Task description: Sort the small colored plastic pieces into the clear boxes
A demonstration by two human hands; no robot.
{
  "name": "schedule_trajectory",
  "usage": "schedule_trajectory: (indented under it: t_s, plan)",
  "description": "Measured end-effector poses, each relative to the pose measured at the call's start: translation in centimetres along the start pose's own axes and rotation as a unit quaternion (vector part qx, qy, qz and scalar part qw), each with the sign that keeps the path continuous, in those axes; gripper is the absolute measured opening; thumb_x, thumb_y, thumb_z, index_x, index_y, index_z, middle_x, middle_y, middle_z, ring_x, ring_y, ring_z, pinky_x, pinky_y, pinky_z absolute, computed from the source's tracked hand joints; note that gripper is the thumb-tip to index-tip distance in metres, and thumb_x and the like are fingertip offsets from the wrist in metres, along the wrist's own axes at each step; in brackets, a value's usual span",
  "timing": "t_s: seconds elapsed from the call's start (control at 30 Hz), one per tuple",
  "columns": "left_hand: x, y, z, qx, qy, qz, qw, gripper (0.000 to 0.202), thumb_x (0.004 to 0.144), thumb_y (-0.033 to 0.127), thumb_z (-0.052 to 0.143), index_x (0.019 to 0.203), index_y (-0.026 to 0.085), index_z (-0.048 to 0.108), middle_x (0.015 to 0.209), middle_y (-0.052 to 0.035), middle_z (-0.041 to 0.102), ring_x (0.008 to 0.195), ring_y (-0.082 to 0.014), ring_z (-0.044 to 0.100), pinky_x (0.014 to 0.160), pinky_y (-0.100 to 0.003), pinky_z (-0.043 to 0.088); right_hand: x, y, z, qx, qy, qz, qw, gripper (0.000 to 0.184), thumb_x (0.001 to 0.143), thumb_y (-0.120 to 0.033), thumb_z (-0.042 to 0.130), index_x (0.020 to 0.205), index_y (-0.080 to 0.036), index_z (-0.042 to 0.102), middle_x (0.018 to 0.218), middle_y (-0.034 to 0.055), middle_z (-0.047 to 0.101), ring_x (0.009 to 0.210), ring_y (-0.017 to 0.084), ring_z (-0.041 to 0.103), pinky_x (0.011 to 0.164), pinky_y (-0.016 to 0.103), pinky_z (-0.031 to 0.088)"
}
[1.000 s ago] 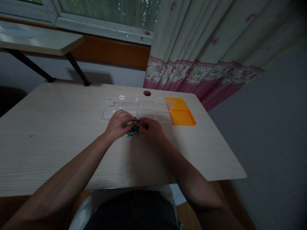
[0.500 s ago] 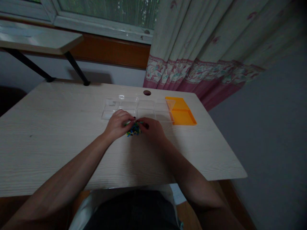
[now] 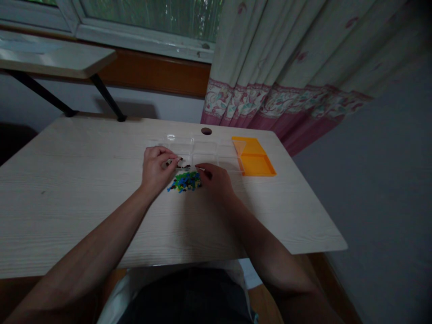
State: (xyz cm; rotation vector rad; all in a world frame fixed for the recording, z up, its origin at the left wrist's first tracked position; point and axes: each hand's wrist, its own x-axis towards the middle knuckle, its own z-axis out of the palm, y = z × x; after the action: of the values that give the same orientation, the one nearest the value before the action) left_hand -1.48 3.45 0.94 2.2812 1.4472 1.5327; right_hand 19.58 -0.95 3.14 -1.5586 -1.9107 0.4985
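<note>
A heap of small blue, green, yellow and dark plastic pieces (image 3: 185, 181) lies on the desk between my hands. My left hand (image 3: 155, 168) is over the near left part of the clear divided box (image 3: 204, 147), thumb and fingertips pinched together. A dark bit shows at those fingertips, too small to name. Several small dark pieces (image 3: 184, 167) are by the box's near edge, beside the left fingers. Just right of the heap, my right hand (image 3: 216, 180) has its thumb and forefinger closed, with something tiny and pale at the tips.
An orange two-part tray (image 3: 258, 164) stands at the right, touching or partly under the clear box's right end. Behind the box is a round hole (image 3: 206, 131) in the desk (image 3: 84, 189). A raised shelf (image 3: 57, 56) on black legs is at the back left.
My left hand has moved left and away from the heap, to the clear box. More of the heap shows. The right hand stays near the heap, its fingertips slightly shifted.
</note>
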Motion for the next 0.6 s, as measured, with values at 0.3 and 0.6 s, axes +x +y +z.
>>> schedule_trajectory:
  t_s: [0.3, 0.6]
  plan:
    - [-0.4, -1.5, 0.6, 0.021, 0.014, -0.032, 0.999, 0.007, 0.084, 0.029, 0.069, 0.082, 0.023, 0.072, 0.096, -0.0076, 0.062, 0.101, -0.0267, 0.049, 0.093, -0.051, 0.040, 0.1, -0.3, -0.2, -0.008, 0.000, 0.025, 1.000, 0.027, 0.089, -0.026, 0.056, 0.109, -0.021, 0.073, 0.088, 0.0042, 0.074, 0.071, 0.015, 0.062, 0.072, 0.027, 0.046]
    - [-0.4, 0.1, -0.2, 0.106, -0.099, -0.058, 0.988, 0.016, 0.085, 0.031, 0.063, 0.085, 0.023, 0.077, 0.121, -0.0073, 0.060, 0.118, -0.0318, 0.041, 0.101, -0.052, 0.036, 0.1, -0.3, -0.2, -0.009, -0.007, 0.034, 0.999, 0.027, 0.090, -0.029, 0.055, 0.110, -0.023, 0.073, 0.090, 0.0034, 0.075, 0.074, 0.015, 0.064, 0.071, 0.026, 0.046]
